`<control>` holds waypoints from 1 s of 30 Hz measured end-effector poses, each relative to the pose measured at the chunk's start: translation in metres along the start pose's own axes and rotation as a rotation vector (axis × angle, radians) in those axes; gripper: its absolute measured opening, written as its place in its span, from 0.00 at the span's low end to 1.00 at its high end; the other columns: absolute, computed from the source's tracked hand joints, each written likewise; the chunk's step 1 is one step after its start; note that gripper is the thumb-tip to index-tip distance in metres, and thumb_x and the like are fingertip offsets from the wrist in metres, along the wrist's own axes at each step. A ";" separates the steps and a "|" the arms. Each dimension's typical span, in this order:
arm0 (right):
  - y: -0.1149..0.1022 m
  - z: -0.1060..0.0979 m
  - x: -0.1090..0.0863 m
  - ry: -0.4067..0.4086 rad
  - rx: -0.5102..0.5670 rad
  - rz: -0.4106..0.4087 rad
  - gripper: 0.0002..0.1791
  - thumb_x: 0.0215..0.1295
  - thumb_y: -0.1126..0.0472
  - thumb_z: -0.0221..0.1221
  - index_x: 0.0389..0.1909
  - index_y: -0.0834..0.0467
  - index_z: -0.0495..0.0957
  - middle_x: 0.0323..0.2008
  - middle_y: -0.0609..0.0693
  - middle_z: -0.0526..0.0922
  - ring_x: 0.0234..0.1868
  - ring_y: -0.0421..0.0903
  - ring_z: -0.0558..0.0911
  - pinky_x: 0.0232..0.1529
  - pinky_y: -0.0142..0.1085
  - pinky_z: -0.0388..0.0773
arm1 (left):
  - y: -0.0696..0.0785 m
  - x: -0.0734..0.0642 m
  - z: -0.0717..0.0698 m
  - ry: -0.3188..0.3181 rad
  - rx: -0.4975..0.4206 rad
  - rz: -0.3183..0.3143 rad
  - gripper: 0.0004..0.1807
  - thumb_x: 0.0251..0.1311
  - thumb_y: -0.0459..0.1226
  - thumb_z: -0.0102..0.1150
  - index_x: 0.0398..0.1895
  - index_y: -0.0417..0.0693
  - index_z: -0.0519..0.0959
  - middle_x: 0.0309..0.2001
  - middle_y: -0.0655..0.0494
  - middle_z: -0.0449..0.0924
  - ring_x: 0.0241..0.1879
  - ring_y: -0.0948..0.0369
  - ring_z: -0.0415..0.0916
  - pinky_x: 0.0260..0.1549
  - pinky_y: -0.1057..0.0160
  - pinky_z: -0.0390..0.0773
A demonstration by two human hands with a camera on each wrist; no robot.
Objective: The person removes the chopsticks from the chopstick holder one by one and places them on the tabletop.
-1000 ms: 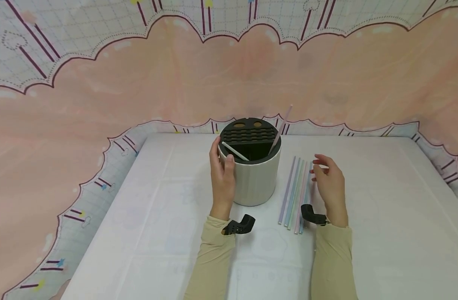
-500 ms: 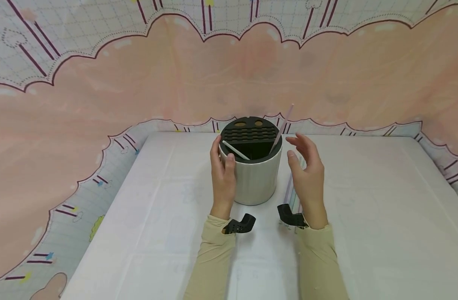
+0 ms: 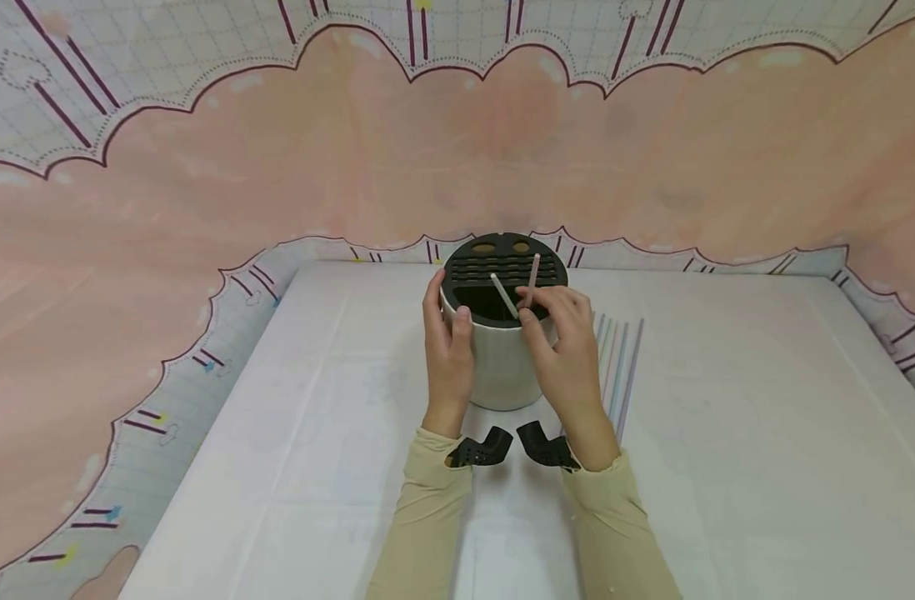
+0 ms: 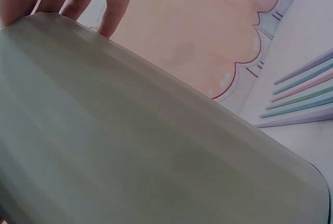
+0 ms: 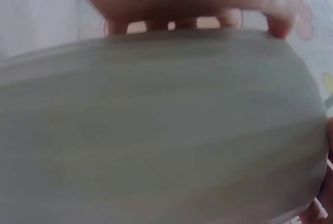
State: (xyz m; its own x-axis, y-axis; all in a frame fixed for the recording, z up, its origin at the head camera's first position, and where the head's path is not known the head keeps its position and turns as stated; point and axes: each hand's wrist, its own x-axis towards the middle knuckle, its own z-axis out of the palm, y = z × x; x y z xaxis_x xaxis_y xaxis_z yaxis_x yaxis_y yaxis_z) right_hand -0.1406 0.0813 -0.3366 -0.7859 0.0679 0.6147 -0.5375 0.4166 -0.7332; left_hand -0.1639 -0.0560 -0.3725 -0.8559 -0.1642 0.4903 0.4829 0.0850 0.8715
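Note:
A round off-white pen holder (image 3: 495,367) stands on the table, its black top (image 3: 506,268) divided into round holes, slots and one wide open compartment at the front. My left hand (image 3: 448,358) grips its left side, thumb at the front and fingers round the back. At the right front rim, my right hand (image 3: 566,342) pinches a slim pink pen-like stick (image 3: 533,273) between thumb and forefinger, over the compartment. A whitish stick (image 3: 503,294) leans in that compartment, its lower end by my right thumb. In the right wrist view, the holder's side wall (image 5: 156,125) hides the sticks.
Several pastel sticks (image 3: 632,367) lie side by side on the white table (image 3: 757,417) right of the holder, partly behind my right wrist. They show as faceted rods (image 4: 302,96) in the left wrist view. A patterned peach cloth (image 3: 352,167) hangs behind the table.
My right hand has moved left from beside the loose sticks to the holder's rim. The pink stick now stands lower and further left; the whitish one has swung to lean the other way.

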 end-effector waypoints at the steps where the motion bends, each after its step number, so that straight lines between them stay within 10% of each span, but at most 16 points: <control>1: 0.000 0.001 0.000 0.004 -0.017 -0.021 0.12 0.61 0.62 0.54 0.45 0.57 0.77 0.40 0.46 0.78 0.52 0.45 0.65 0.51 0.43 0.62 | 0.001 0.000 0.000 0.002 0.003 0.000 0.31 0.62 0.52 0.40 0.67 0.57 0.50 0.66 0.61 0.50 0.64 0.65 0.50 0.59 0.57 0.57; 12: -0.007 -0.007 -0.004 0.123 0.075 -0.005 0.06 0.60 0.63 0.54 0.37 0.59 0.76 0.38 0.46 0.78 0.47 0.42 0.72 0.48 0.38 0.67 | 0.003 -0.005 -0.001 0.015 0.036 0.013 0.32 0.61 0.54 0.40 0.66 0.57 0.52 0.65 0.62 0.54 0.63 0.64 0.53 0.59 0.57 0.56; 19: -0.036 -0.028 -0.001 0.211 0.264 -0.049 0.08 0.59 0.73 0.52 0.39 0.72 0.72 0.35 0.58 0.77 0.41 0.47 0.76 0.49 0.38 0.70 | 0.026 -0.008 0.001 -0.006 0.020 0.009 0.31 0.62 0.49 0.39 0.66 0.45 0.52 0.64 0.52 0.55 0.63 0.62 0.52 0.60 0.54 0.53; 30: -0.008 -0.062 0.005 0.531 0.713 0.031 0.10 0.62 0.69 0.49 0.43 0.68 0.65 0.32 0.70 0.76 0.32 0.61 0.80 0.33 0.42 0.78 | 0.003 -0.006 0.002 0.002 0.062 -0.014 0.31 0.61 0.55 0.38 0.66 0.62 0.51 0.64 0.67 0.53 0.64 0.67 0.50 0.60 0.55 0.54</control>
State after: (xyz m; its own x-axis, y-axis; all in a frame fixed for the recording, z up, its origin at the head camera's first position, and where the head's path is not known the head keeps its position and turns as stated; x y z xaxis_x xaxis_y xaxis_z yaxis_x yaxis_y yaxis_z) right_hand -0.1216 0.1344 -0.3100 -0.6528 0.5550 0.5156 -0.7202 -0.2439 -0.6494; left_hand -0.1577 -0.0524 -0.3733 -0.8620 -0.1677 0.4783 0.4588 0.1432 0.8769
